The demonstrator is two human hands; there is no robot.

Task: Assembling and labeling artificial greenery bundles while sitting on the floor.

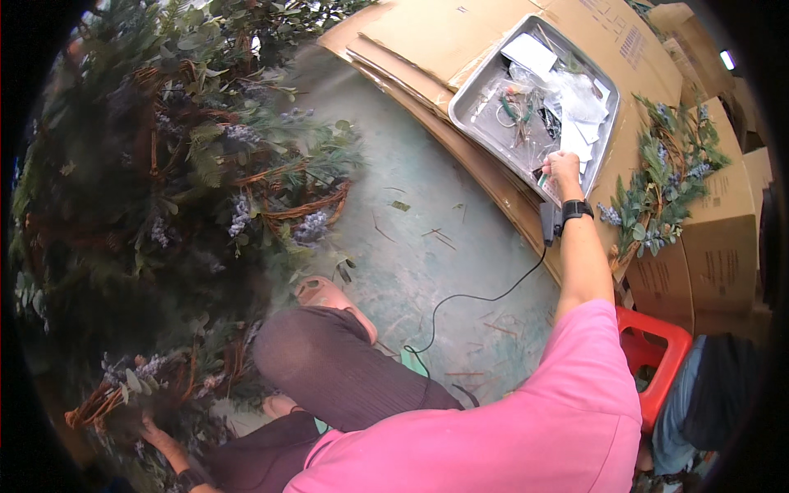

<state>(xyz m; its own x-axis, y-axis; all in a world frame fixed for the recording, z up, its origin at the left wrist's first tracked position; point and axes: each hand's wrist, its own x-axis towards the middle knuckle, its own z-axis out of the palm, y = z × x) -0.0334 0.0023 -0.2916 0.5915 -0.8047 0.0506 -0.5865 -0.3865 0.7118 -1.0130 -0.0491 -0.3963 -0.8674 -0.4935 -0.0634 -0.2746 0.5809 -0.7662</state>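
My right hand (563, 171) reaches out to the near rim of a metal tray (472, 99) and is closed around a small green-tipped piece. The tray holds clear plastic bags, white paper, wire and small tools. A black glue gun (548, 223) lies on the cardboard just below my wrist, and its black cord (460, 297) trails back across the floor. At the lower left, my left hand (158, 437) rests on a twig wreath (107, 401) with green and blue foliage. Its fingers are buried in the leaves.
A large heap of twig wreaths (164, 181) with leaves fills the left side. Flattened cardboard (427, 37) lies under the tray, with one more wreath (662, 185) on cardboard boxes at right. A red plastic stool (657, 353) stands beside me. Twig scraps litter the green floor (411, 238).
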